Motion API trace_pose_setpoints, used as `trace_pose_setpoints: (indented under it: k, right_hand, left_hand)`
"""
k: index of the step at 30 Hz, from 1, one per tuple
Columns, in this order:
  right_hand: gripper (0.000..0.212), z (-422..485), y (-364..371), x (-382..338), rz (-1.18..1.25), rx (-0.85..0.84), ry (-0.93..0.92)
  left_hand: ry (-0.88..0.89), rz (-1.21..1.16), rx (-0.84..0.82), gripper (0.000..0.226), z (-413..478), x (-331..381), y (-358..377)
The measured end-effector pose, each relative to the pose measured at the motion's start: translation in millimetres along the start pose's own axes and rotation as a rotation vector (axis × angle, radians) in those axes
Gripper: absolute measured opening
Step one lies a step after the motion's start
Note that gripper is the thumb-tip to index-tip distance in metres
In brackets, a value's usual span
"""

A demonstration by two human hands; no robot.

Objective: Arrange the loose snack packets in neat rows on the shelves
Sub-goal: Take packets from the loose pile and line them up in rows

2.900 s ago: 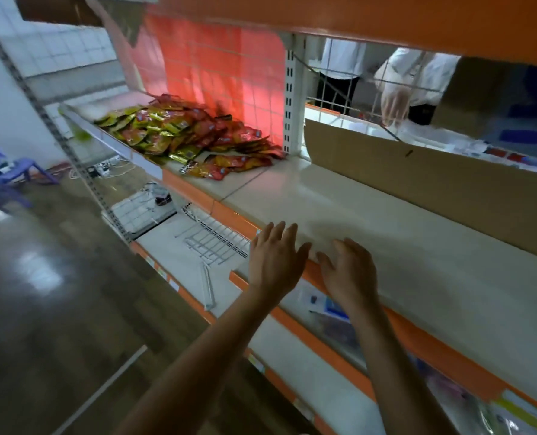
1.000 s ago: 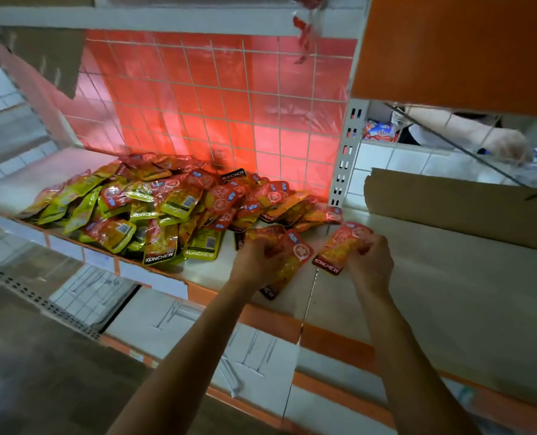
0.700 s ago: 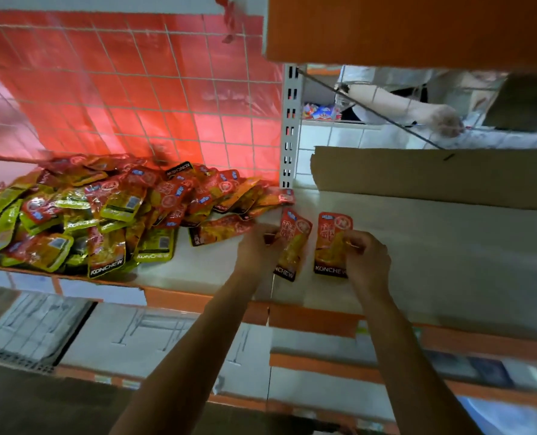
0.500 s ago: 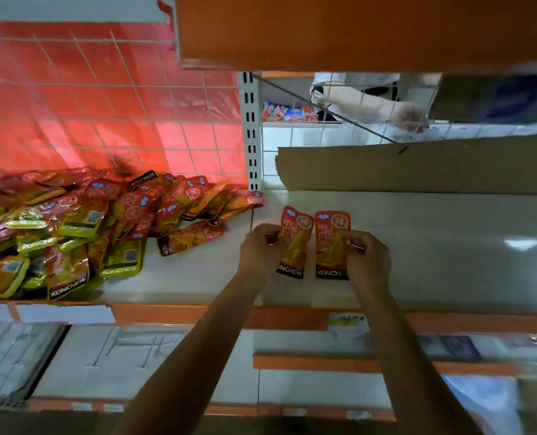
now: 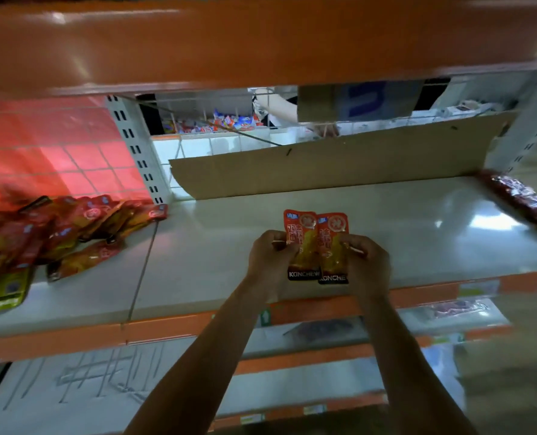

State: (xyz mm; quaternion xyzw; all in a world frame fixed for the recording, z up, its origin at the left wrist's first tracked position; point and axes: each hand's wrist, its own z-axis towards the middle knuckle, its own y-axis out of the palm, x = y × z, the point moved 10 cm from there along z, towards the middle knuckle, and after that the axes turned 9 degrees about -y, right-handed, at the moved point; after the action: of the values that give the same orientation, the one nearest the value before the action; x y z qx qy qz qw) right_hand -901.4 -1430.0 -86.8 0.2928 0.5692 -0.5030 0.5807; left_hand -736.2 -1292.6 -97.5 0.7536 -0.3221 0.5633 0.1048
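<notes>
On the pale glossy middle shelf [image 5: 417, 233], near its orange front edge, we see in the head view 2 flat foil packets side by side, their black KONCHEW bands toward us. The left hand [image 5: 268, 257] pinches the left red-and-yellow snack packet [image 5: 301, 243] at its outer edge, fingers curled over it. The right hand [image 5: 367, 265] holds the right red-and-yellow snack packet [image 5: 333, 246] at its outer edge in the same way. The 2 packets touch along their inner edges; we cannot tell whether they rest on the shelf or hang just above it. Well to the left on the same shelf sprawls a loose heap of red, yellow and green snack packets [image 5: 57, 233], in front of a red tiled back panel [image 5: 57, 152]. A brown cardboard sheet [image 5: 339, 161] stands along the rear of the shelf, and a row of dark red wrapped packets [image 5: 524, 202] lies at the far right. An orange upper shelf [image 5: 260, 42] hangs overhead, and a white lower shelf [image 5: 72, 394] shows below.
</notes>
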Motion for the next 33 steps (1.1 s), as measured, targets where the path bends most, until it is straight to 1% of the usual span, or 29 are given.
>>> trace_pose_setpoints:
  k: [3, 7, 12, 18, 20, 24, 26, 28, 30, 33]
  right_hand:
    - [0.027, 14.3, -43.7, 17.1, 0.037, 0.027, 0.019]
    - [0.037, 32.5, -99.8, 40.6, 0.041, 0.072, 0.051]
    - [0.031, 53.6, -154.1, 60.6, 0.061, 0.144, 0.078]
    - [0.029, 80.9, -190.9, 74.1, 0.132, 0.224, 0.123]
    - [0.027, 90.8, -199.7, 78.9, 0.131, 0.246, 0.133]
    - [0.025, 112.6, -217.3, 87.9, 0.107, 0.286, 0.168]
    - [0.024, 124.8, -224.8, 90.2, 0.073, 0.296, 0.17]
    - [0.021, 136.6, -232.2, 92.5, 0.016, 0.297, 0.169]
    - [0.019, 148.1, -238.6, 97.3, -0.028, 0.287, 0.172]
    - [0.018, 165.6, -250.1, 108.8, -0.054, 0.281, 0.195]
  left_hand:
    - [0.023, 0.001, -0.007, 0.01, -8.5, 10.1, 45.1]
    - [-0.015, -0.051, -0.035, 0.013, -18.1, 13.7, 103.9]
    - [-0.046, -0.091, -0.071, 0.012, -20.1, 20.1, 163.4]
    - [-0.009, -0.022, -0.09, 0.021, -3.0, 36.1, 210.5]
    - [0.001, -0.016, -0.098, 0.028, 7.4, 41.5, 222.7]
    - [0.03, -0.001, -0.18, 0.051, 26.9, 57.0, 257.8]
    - [0.081, 0.03, -0.235, 0.065, 34.3, 67.9, 279.0]
    - [0.161, 0.078, -0.265, 0.073, 39.2, 79.6, 297.3]
    - [0.224, 0.14, -0.264, 0.072, 42.6, 86.7, 310.9]
    - [0.299, 0.276, -0.248, 0.052, 49.7, 92.8, 332.0]
